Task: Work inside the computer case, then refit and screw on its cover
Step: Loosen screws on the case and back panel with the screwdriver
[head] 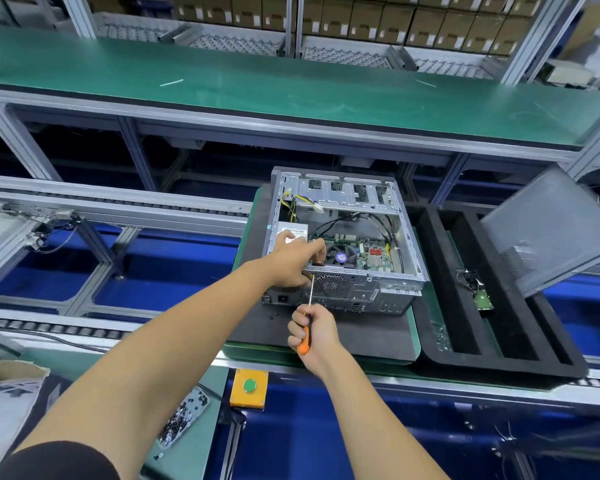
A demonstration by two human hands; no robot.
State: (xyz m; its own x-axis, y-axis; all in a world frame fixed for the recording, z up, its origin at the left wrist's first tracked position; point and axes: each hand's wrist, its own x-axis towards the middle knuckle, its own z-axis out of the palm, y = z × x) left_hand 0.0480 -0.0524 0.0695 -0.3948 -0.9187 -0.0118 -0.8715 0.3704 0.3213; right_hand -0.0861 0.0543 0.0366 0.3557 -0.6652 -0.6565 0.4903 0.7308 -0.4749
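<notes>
Head view, nearest: a tray of small dark screws point(184, 419) lies at the bottom left, and a yellow box with a green button point(249, 387) sits on the bench edge.
Right hand: the right hand point(310, 332) is closed around the orange handle of a screwdriver point(307, 318), whose thin shaft points up at the near rear corner of the case.
Left hand: the left hand point(297, 259) reaches over the rear edge of the case, fingers curled at the spot where the screwdriver tip meets the metal; whether they pinch a screw or only steady the corner cannot be told.
Case: the computer case point(343, 244) lies on its side on a dark mat point(361, 337), open side up, with board, fan and cables showing.
Cover: the grey cover point(551, 230) leans tilted to the right of the case, well apart from it, resting in a black foam tray point(520, 355).
Loose part: a small green board with wires point(483, 299) lies in that tray.
Far: a green shelf point(291, 88) runs behind, with stacked cartons beyond.
Progress: judging by the open case, work on it seems under way; the cover is not yet refitted or screwed on.
</notes>
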